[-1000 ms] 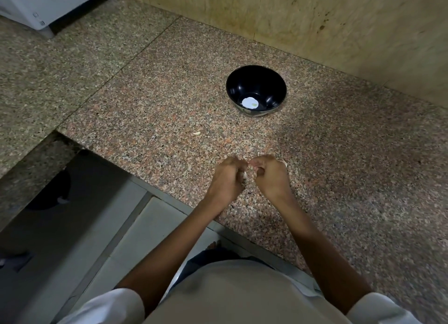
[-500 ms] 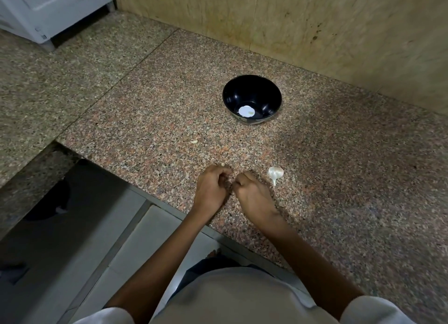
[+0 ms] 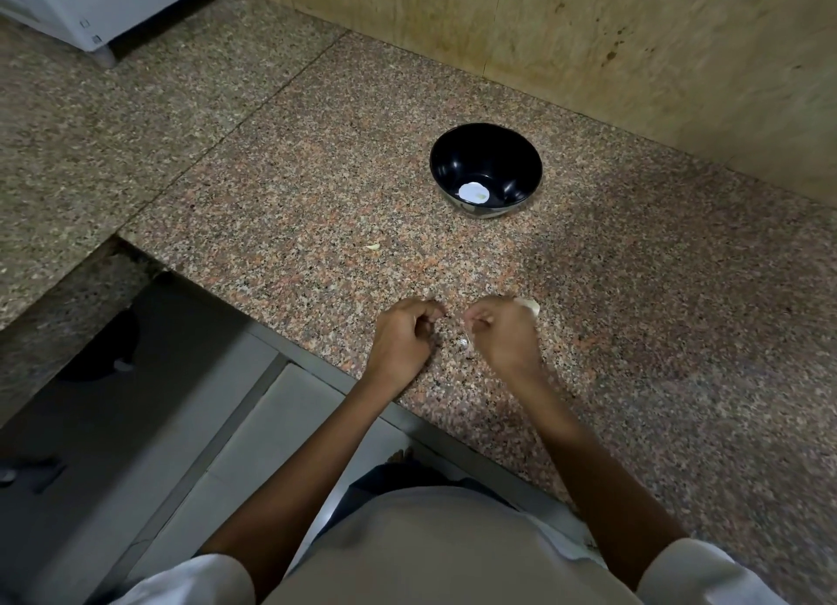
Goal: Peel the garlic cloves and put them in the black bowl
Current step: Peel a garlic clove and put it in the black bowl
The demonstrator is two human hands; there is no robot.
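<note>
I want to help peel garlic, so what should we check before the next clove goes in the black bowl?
1. The black bowl stands upright, open side up: ok.
2. The way to it across the countertop: only a small scrap, off to the left: ok.
3. What the left hand and right hand pinch with their curled fingers: cannot tell.
4. Clove fully peeled: cannot tell, too small.
5. More garlic ready: a garlic piece peeks out beyond the right hand: ok.
6. The white thing in the bowl is a clove: cannot tell.
</note>
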